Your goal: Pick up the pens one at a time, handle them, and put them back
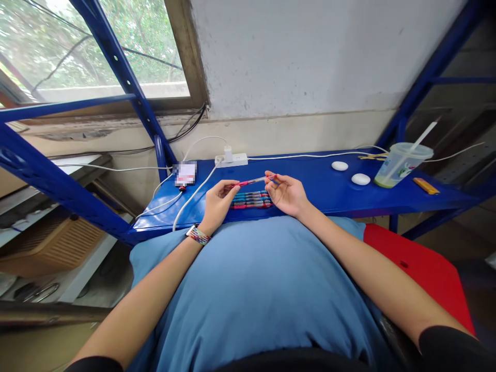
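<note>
A pink pen with a clear barrel (253,181) is held level above the blue table, one end in each hand. My left hand (217,203) pinches its left end between thumb and fingers. At the right end, the fingertips of my right hand (289,195) close on the pen's pink tip. Just below and behind the hands, several pens (251,200) lie side by side in a row, blue ones and a red one nearest me. Their ends are partly hidden by my hands.
On the blue table (321,194) stand a plastic cup with a straw (401,165), two white egg-shaped objects (360,179) and a small orange packet (425,186). A power strip (232,160) with white cables lies at the back. A red stool (418,274) is at right.
</note>
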The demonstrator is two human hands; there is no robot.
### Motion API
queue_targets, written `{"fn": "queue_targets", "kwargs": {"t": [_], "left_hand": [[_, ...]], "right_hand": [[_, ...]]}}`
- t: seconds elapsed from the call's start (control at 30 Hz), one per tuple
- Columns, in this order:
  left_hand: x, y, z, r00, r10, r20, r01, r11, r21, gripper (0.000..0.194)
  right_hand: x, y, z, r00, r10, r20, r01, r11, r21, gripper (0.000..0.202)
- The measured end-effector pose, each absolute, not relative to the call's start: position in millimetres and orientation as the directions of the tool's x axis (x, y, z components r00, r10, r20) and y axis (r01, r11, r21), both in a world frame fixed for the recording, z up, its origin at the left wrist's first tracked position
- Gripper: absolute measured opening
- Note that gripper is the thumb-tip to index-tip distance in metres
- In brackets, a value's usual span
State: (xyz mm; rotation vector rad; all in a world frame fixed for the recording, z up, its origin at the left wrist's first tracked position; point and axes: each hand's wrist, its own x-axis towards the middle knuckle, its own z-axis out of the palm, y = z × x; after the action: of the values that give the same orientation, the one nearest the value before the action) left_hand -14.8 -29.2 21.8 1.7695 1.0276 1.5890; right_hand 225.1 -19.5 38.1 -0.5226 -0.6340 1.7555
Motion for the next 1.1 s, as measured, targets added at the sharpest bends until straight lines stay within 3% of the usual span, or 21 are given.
{"fn": "queue_targets", "kwargs": {"t": [0.2,0.67,0.9,1.1], "left_hand": [[-15.1,-29.3,22.0,0.015,0.829,0.56,0.179,-0.553,0.814,0.032],[-15.1,-28.6,22.1,0.017,0.834,0.551,0.163,-0.546,0.822,0.029],[-15.7,-27.7,21.0,0.01,0.834,0.551,0.164,-0.545,0.822,0.029],[-15.4,-28.3,21.4,0.013,0.834,0.552,0.166,-0.546,0.821,0.028]], "right_hand": [[224.3,-18.9,38.5,-0.256,0.966,-0.036,-0.714,-0.214,-0.667,0.012],[224.7,-21.7,41.2,-0.266,0.964,-0.002,-0.733,-0.204,-0.65,0.021],[222.2,-20.6,39.7,-0.253,0.966,-0.052,-0.749,-0.23,-0.622,0.016],[224.0,-19.0,38.2,-0.257,0.967,0.004,-0.7,-0.183,-0.69,0.011]]}}
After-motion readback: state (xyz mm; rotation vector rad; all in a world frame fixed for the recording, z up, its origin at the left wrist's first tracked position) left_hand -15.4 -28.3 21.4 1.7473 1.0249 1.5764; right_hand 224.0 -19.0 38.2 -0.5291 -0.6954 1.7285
